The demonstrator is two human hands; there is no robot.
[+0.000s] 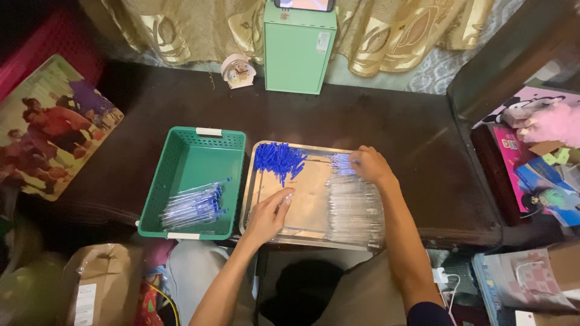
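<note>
Head view: a metal tray [261, 199] lies on a dark table [393, 130], just beside a green plastic basket [181, 163] on its left. The left hand [267, 216] rests over the tray's near middle, fingers curled around a clear pen barrel [285, 198] that sticks out toward the tray's centre. The right hand [370, 165] is at the tray's far right, fingers bent down onto a row of clear pen tubes [355, 208] that fills the tray's right side; whether it pinches one of them cannot be told. A heap of blue pen caps [278, 159] sits in the tray's far left corner. Inside the basket, a bundle of assembled pens with blue ends [194, 207] lies toward the near right corner. Behind the tray stands a mint-green box [299, 51] with a small clock [238, 71] just beside it, in front of a gold curtain [393, 30]
</note>
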